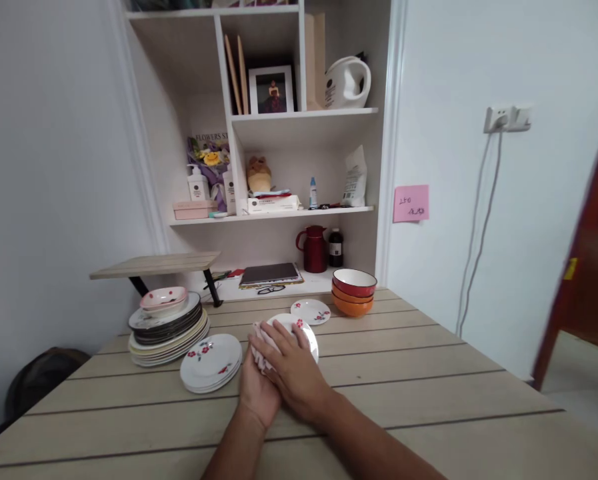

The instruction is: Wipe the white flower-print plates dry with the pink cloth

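A crumpled pale pink cloth (pixel 259 362) is pressed between my two hands above the table. My left hand (pixel 259 390) is underneath, palm turned up, its fingers mostly hidden by the cloth and the other hand. Across the top lies my right hand (pixel 296 370), fingers fairly straight over the cloth. Just behind them is a white plate (pixel 307 333) with red flowers, partly covered by the right hand. To the left sits a short stack of white floral plates (pixel 211 363). A smaller floral plate (pixel 311 311) lies farther back.
At the left stands a tall plate stack (pixel 169 333) topped by a pink-rimmed bowl (pixel 163 299). Orange and red bowls (pixel 353 293) are stacked at the back right. A small raised wooden stand (pixel 156 265), eyeglasses (pixel 271 289) and a red jug (pixel 313 250) are at the back.
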{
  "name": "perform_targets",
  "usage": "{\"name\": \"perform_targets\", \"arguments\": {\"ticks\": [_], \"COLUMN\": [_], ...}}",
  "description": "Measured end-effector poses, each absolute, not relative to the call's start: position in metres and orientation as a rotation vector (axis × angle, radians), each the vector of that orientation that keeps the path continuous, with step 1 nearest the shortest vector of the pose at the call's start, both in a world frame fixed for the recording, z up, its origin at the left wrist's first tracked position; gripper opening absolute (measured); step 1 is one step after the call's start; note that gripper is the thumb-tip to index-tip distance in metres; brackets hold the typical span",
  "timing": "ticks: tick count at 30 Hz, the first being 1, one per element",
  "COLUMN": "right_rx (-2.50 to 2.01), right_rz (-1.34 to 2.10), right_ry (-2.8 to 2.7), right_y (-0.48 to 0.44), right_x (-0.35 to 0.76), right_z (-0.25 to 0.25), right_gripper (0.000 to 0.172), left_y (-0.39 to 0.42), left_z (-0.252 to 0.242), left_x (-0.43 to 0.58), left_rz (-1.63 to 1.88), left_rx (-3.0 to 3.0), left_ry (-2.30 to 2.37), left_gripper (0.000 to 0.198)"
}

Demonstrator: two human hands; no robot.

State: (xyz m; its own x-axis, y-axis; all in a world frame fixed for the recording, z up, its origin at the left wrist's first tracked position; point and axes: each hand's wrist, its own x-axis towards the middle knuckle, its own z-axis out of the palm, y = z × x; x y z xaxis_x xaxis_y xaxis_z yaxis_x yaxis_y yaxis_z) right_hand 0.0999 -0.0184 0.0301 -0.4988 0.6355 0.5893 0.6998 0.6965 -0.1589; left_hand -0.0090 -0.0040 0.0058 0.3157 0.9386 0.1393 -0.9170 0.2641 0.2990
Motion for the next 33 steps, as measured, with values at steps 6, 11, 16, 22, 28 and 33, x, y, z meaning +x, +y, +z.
{"name": "perform_targets", "arguments": {"ticks": [6, 11, 16, 22, 28, 33], "right_rx": [-1.083, -1.244, -1.168, -0.949, -0.902, -0.91], "right_rz": [-0.234, -0.204, 0.133, 0.739, 1.189, 1.332], "right_ry": [-2.174, -1.954, -1.803, -1.522, -1.149, -1.159], "right_y": [-0.005, 0.011, 0.024, 0.022, 0.013, 0.015], "right_x": [0.101, 0.116, 0.143, 0.138, 0.133, 0.14], "right_z": [0.023, 0.018, 0.013, 0.017, 0.023, 0.021], "right_gripper": [0.053, 0.052, 0.05, 0.063, 0.075, 0.052], "left_y": [-0.001, 0.0, -0.001, -0.004, -0.007, -0.009], "left_z": [0.008, 0.006, 0.007, 0.013, 0.015, 0.015], "left_x": [-0.006, -0.003, -0.006, -0.007, -0.005, -0.002], "left_rz": [1.202, 1.188, 1.27, 1.309, 1.277, 1.217], "left_rx": [0.424, 0.469, 0.411, 0.365, 0.391, 0.398], "left_ry": [-0.025, 0.028, 0.198, 0.224, 0.239, 0.239], "left_gripper": [0.04, 0.054, 0.056, 0.052, 0.052, 0.059]}}
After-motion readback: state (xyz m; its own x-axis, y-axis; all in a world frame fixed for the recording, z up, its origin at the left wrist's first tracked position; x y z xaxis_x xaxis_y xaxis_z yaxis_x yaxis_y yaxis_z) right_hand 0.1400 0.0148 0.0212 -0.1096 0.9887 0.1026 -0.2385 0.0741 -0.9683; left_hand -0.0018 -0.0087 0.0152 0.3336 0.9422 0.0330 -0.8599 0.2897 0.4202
